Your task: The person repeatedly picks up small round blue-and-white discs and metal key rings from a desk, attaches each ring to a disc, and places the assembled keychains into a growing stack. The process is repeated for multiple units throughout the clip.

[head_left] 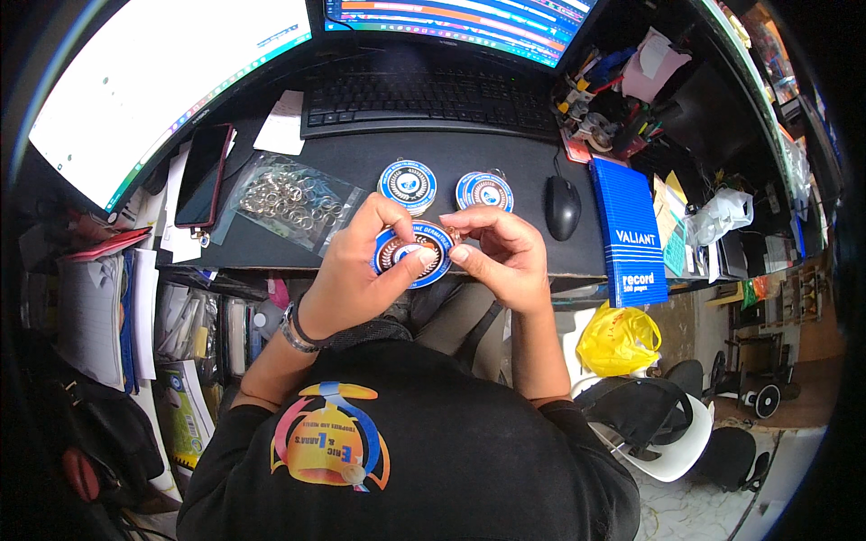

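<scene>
Black shirt (487, 433); left hand (357, 270) pinching blue-rimmed medal (437, 254); right hand (507, 260) pinching at its edge

Black short-sleeved shirt (487, 442), multicoloured emblem (329, 437); left wrist (314, 316): metallic band (291, 334), dark band (302, 330); beige trousers (444, 326).

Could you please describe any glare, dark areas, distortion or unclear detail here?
Head view, glare: the left monitor is washed out almost white, the plastic bag glints. Head view, distortion: that monitor's lower edge bows. Head view, dark areas: the corners sink to black. Head view, detail: the medal in the left hand looks fairly sharp, the small metal piece in the right hand unclear.
</scene>
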`<state>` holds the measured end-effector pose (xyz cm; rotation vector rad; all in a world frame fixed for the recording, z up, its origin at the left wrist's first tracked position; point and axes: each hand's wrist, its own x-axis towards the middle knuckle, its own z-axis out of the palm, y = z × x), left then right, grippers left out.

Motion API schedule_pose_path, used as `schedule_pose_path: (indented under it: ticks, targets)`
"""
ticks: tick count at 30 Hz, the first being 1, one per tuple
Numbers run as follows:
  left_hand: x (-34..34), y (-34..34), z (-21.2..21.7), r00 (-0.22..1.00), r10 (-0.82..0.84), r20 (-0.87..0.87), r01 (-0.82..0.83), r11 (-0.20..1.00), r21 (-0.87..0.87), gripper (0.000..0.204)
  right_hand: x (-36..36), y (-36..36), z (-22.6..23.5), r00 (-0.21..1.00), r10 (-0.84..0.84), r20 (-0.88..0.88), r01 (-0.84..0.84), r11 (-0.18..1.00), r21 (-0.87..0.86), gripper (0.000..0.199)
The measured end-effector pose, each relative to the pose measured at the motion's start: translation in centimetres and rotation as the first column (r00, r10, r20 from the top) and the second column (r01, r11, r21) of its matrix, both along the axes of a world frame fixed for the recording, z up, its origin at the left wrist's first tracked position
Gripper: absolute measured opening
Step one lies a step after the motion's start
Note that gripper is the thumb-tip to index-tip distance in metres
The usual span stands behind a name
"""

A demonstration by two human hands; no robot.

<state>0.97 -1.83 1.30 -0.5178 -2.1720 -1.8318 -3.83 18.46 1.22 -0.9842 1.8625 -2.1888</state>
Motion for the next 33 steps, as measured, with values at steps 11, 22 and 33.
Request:
schedule_pose_path:
  ticks: [11, 22, 33]
  targets:
    - [0.52, 0.43, 0.40, 0.999, -0.042, 0.008, 0.042, 0.999, 0.006, 0.027, -0.57, 1.13, 0.03, 0.976, 0.206, 0.068, -0.190, 0.963, -0.190, 0.032]
    - [0.41, 0.10, 0.54, 0.980, -0.080, -0.181, 0.048, 0.984, -0.173, 0.030, -0.17, 0.89, 0.08, 0.990, 0.129, 0.048, -0.120, 0.979, -0.165, 0.028]
    - [0.23, 0.31, 0.32, 0.996, -0.073, -0.042, 0.072, 0.997, -0.034, 0.029, -0.15, 0.48, -0.47, 0.986, 0.159, 0.054, -0.144, 0.965, -0.221, 0.034]
